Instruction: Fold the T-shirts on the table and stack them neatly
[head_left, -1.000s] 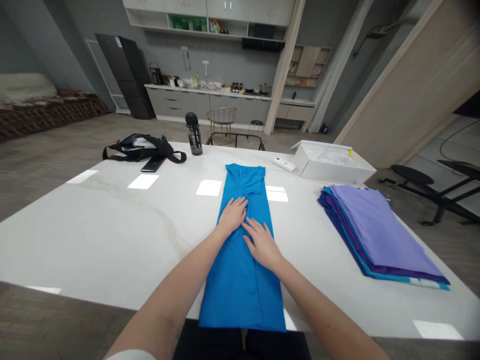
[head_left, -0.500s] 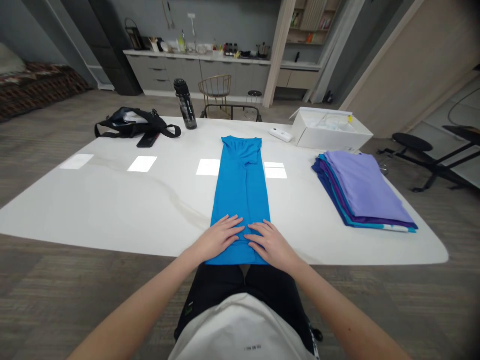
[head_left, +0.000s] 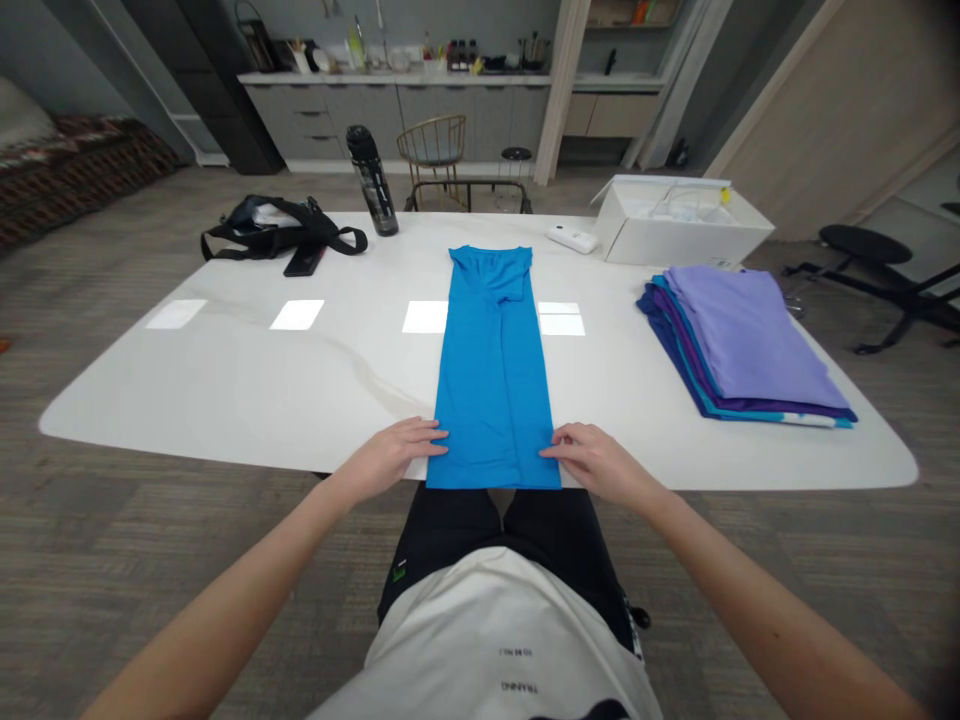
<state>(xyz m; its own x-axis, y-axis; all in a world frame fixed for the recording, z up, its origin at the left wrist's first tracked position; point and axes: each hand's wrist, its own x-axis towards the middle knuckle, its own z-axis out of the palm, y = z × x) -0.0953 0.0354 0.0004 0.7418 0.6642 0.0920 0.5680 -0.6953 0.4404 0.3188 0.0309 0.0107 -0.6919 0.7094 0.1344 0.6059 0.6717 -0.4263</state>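
A bright blue T-shirt [head_left: 491,380], folded into a long narrow strip, lies lengthwise before me, its sleeve folded in near the far end. Its hem reaches the near table edge. My left hand [head_left: 394,455] rests at the shirt's lower left side, fingers stretched out and their tips on the cloth. At the opposite side, my right hand [head_left: 596,462] touches the lower right edge with its fingertips, fingers slightly bent and apart. A stack of folded clothes [head_left: 757,340], light purple on top with blue and dark purple beneath, sits to the right.
On the white table [head_left: 247,390], a black bag [head_left: 270,228], a phone [head_left: 304,262] and a dark bottle [head_left: 373,185] stand or lie at the far left. Toward the far right are a white box [head_left: 675,232] and a small white device [head_left: 572,238].
Both hands have moved apart, from the middle of the shirt's lower part out to its left and right edges. The shirt's lower part looks flatter. The camera view has shifted slightly.
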